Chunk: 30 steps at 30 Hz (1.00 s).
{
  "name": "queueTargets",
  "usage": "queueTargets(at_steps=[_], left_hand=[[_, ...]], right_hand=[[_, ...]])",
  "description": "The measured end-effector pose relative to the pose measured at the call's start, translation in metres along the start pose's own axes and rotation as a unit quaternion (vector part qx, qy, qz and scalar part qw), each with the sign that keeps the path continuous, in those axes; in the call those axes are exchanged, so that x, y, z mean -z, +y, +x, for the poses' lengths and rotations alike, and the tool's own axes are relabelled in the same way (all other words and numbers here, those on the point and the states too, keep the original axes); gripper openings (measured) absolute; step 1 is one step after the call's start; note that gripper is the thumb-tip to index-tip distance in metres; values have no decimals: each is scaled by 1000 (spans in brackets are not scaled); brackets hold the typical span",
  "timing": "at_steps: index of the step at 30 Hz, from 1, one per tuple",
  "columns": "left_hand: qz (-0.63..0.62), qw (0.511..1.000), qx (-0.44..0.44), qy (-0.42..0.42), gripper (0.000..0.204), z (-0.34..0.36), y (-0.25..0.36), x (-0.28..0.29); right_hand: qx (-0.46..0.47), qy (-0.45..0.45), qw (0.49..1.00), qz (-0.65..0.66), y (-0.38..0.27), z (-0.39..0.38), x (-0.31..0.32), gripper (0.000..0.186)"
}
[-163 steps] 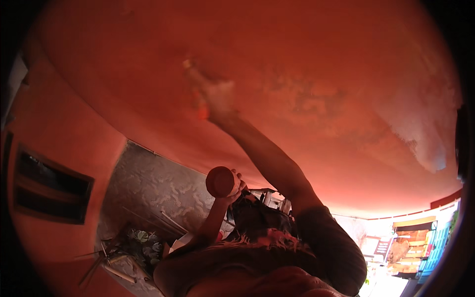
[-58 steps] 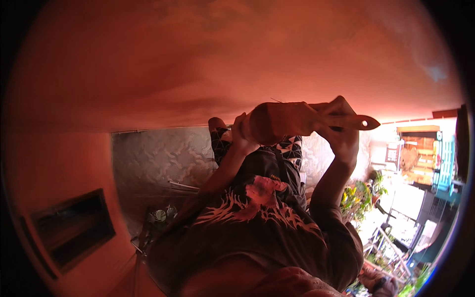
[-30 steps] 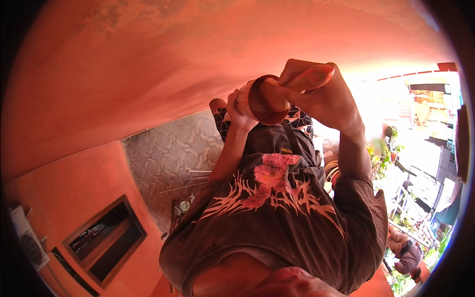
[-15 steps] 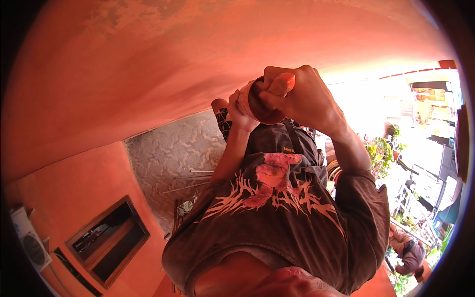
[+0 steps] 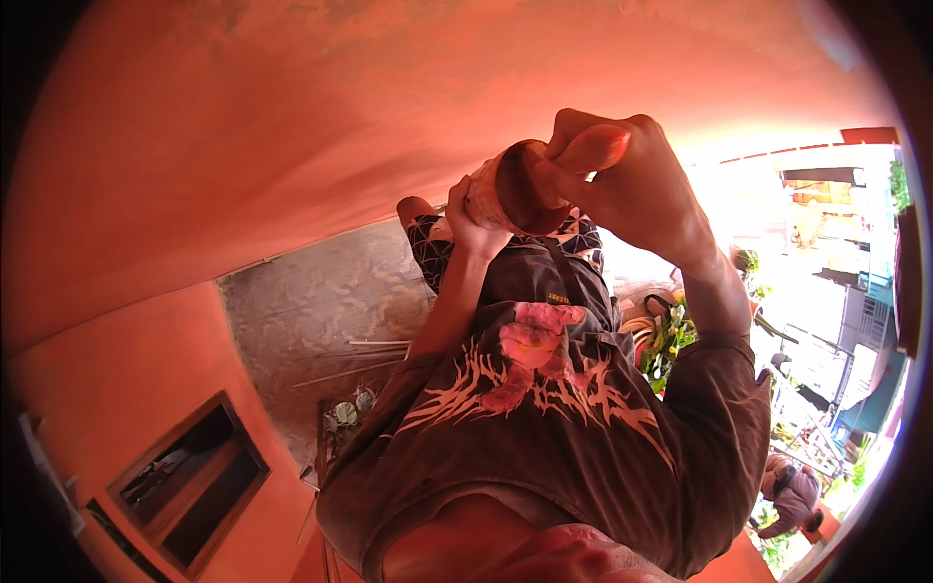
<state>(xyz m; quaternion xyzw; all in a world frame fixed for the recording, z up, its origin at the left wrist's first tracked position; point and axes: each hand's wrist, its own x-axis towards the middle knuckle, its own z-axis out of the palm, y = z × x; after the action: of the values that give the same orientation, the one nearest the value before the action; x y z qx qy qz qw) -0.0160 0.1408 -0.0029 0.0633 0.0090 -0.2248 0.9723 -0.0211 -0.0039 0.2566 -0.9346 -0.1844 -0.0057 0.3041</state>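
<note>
My left hand (image 5: 474,231) is wrapped around a round, open-topped container (image 5: 491,189), held up in front of my lap and tilted with its dark mouth toward the right. At that mouth my right hand (image 5: 646,185) is closed round a paintbrush (image 5: 598,148). Only its rounded orange-red handle shows, sticking out past the thumb. The bristle end is hidden by the fingers and the container's rim, and I cannot make out what the container holds.
An orange wall (image 5: 292,126) fills the upper view. At lower left is a dark-framed window (image 5: 194,476). Thin sticks (image 5: 379,343) lie on the patterned floor (image 5: 311,291). Green plants (image 5: 671,335) stand at right; farther out another person (image 5: 795,496) bends over.
My right hand and the paintbrush handle have moved right and slightly up. The container's mouth has shifted a little right. My left hand is almost in place, and the view has swung slightly.
</note>
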Motion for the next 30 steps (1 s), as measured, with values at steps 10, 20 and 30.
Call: queueTargets(at_steps=[10, 20, 30], left_hand=[[-16, 1000, 20, -11, 69, 16, -16, 12], [-11, 1000, 27, 0, 75, 18, -19, 12], [-34, 998, 45, -2, 67, 25, -24, 6]], right_hand=[[37, -94, 985, -138, 2, 22, 10, 17], [70, -122, 967, -210, -7, 33, 13, 24], [118, -101, 953, -258, 0, 40, 18, 22]])
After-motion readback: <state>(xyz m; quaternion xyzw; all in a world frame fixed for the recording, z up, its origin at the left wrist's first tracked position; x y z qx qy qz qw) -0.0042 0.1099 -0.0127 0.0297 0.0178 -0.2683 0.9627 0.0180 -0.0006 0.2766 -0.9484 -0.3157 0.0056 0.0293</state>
